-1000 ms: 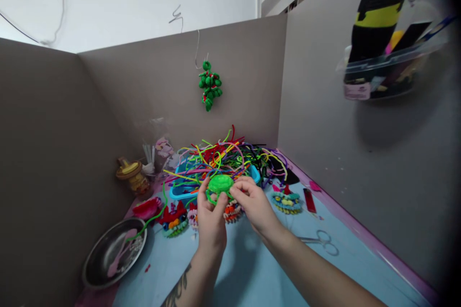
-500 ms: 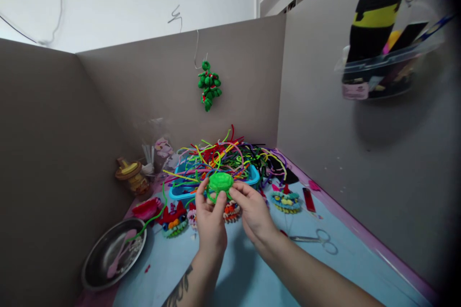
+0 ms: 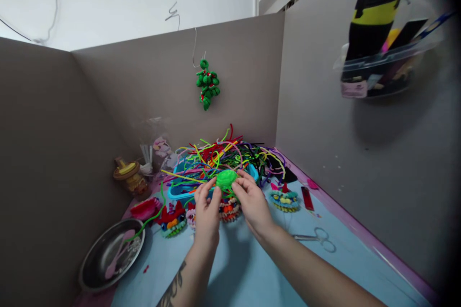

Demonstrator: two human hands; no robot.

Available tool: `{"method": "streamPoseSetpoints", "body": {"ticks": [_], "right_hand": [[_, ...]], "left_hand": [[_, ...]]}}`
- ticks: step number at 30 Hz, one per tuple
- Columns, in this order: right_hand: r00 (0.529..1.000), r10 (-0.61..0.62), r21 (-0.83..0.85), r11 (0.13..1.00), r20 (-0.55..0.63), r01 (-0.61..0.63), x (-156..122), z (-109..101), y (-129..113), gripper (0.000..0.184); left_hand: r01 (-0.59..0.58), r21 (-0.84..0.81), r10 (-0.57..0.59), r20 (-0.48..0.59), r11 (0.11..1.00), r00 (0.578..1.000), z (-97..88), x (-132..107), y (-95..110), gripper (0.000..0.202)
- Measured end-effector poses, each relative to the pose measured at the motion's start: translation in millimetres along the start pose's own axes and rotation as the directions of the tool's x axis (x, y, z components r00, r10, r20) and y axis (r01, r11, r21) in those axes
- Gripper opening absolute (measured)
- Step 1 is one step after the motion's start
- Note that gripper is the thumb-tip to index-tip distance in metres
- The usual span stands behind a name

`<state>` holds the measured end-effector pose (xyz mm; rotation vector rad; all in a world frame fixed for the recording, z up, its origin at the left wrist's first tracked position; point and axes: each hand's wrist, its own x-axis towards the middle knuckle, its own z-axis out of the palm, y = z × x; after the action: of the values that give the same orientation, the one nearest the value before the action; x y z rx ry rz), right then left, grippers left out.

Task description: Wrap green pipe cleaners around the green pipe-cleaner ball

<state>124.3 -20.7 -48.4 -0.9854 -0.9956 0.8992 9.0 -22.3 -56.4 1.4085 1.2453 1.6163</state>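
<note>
A rounded, bright green pipe-cleaner piece (image 3: 226, 179) is held up between my two hands, above the front of the blue tray. My left hand (image 3: 208, 206) pinches its left edge with thumb and fingertips. On the other side, my right hand (image 3: 253, 204) grips its right edge between thumb and fingers. Thin green strands show just under the piece. Below it on the table, partly hidden by my hands, sits an orange and brown pipe-cleaner figure (image 3: 229, 209). Farther left is a red-topped figure (image 3: 172, 219) with blue eyes.
Behind my hands, a blue tray (image 3: 176, 192) overflows with colourful pipe cleaners (image 3: 216, 153). A steel bowl (image 3: 84, 268) with a pink spoon stands left. Scissors (image 3: 320, 238) and a teal figure (image 3: 284, 200) lie right. Grey partitions (image 3: 237, 81) enclose the table; a green ornament (image 3: 208, 84) hangs behind.
The green piece has moved slightly right and turned, showing a smoother, rounder side. My left fingers have shifted from beneath it to its left edge.
</note>
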Motion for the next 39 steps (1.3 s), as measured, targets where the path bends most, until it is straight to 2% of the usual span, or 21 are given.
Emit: {"method": "streamPoseSetpoints", "body": {"ticks": [2, 4, 7, 10, 13, 18, 23, 27, 33, 39], "right_hand": [[0.997, -0.069, -0.085, 0.994, 0.023, 0.071, 2.4, -2.4, 1.1, 0.017], [0.992, -0.117, -0.146, 0.981, 0.052, 0.124, 3.8, -4.1, 2.1, 0.018], [0.983, -0.148, -0.208, 0.964, 0.108, 0.168, 3.3, -4.8, 1.7, 0.015], [0.976, -0.141, -0.253, 0.950, 0.167, 0.181, 0.9, -4.3, -1.7, 0.013], [0.965, -0.117, -0.257, 0.950, 0.234, 0.178, -1.7, -3.9, -6.0, 0.013], [0.959, -0.131, -0.225, 0.956, 0.253, 0.189, -5.3, -3.3, -10.4, 0.013], [0.965, -0.124, -0.217, 0.960, 0.229, 0.175, -7.3, -2.5, -11.8, 0.015], [0.976, -0.076, -0.188, 0.975, 0.203, 0.115, -6.2, -2.4, -10.3, 0.016], [0.977, 0.026, -0.030, 0.999, 0.211, -0.020, -1.4, -5.7, -4.8, 0.011], [0.985, -0.029, -0.092, 0.995, 0.170, 0.045, -0.5, -7.5, -4.1, 0.010]], "left_hand": [[-0.086, 0.141, 0.080, 0.047, 0.986, 0.996, -9.0, 8.1, 3.9, 0.029], [-0.221, 0.227, 0.193, 0.142, 0.949, 0.971, -17.8, 15.8, 8.9, 0.032], [-0.362, 0.226, 0.258, 0.386, 0.904, 0.886, -29.5, 24.5, 14.8, 0.056], [-0.422, 0.208, 0.259, 0.532, 0.882, 0.806, -38.7, 29.5, 19.2, 0.061], [-0.414, 0.187, 0.243, 0.575, 0.891, 0.782, -44.9, 30.8, 25.0, 0.054], [-0.359, 0.159, 0.218, 0.554, 0.920, 0.803, -46.1, 28.1, 36.3, 0.048], [-0.376, 0.179, 0.226, 0.546, 0.909, 0.807, -42.4, 25.9, 39.7, 0.048], [-0.369, 0.199, 0.215, 0.534, 0.908, 0.818, -41.2, 25.6, 38.1, 0.049], [-0.345, 0.210, 0.213, 0.474, 0.915, 0.855, -39.2, 25.7, 35.8, 0.047], [-0.303, 0.187, 0.207, 0.408, 0.934, 0.889, -32.2, 20.7, 31.1, 0.039]]}}
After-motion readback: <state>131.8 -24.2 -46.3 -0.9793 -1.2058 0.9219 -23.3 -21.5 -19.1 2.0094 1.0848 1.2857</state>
